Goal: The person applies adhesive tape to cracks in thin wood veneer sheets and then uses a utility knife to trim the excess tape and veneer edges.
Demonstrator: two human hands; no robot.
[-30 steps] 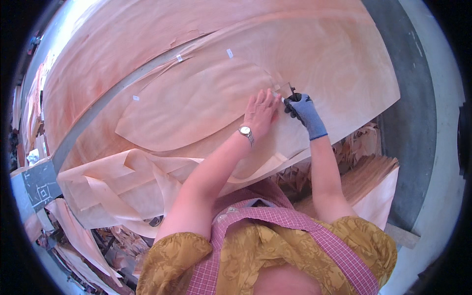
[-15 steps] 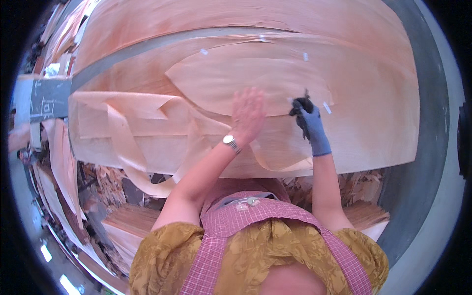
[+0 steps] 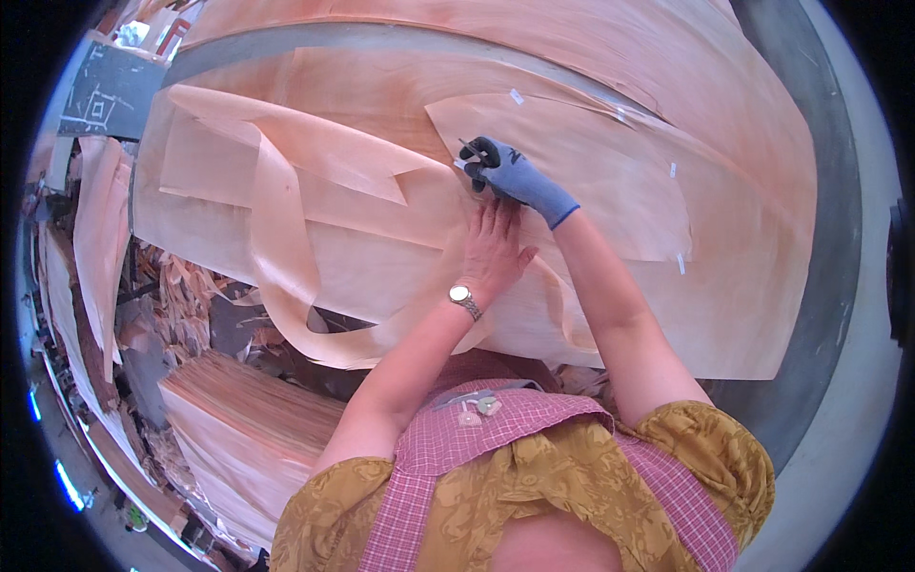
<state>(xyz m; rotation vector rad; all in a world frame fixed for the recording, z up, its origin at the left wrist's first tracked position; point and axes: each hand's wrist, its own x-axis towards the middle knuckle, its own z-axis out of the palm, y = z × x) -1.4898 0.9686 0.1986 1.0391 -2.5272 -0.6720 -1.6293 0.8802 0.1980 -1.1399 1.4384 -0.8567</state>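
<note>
My left hand (image 3: 494, 253), bare with a wristwatch (image 3: 461, 295), lies flat with fingers stretched on the thin wood veneer sheet (image 3: 724, 315). Just beyond its fingertips is my right hand (image 3: 515, 176) in a blue and black glove. Its fingers are closed round a thin dark tool (image 3: 474, 153), whose kind is too small to make out. A white tape piece (image 3: 460, 164) shows beside those fingers. Under the right hand is the left end of a pointed veneer piece (image 3: 581, 162), with more white tape bits (image 3: 517, 96) along its edges.
Long veneer offcuts (image 3: 286, 205) curl over the table's left part and hang off the front edge. A veneer stack (image 3: 248, 410) stands below at the left, beside scraps (image 3: 186, 296). Another large sheet (image 3: 477, 14) lies at the far side. Grey floor (image 3: 839, 248) runs along the right.
My right hand has moved left to the pointed piece's left end, beside my left hand. My left hand has drawn back nearer to me. The whole view has turned.
</note>
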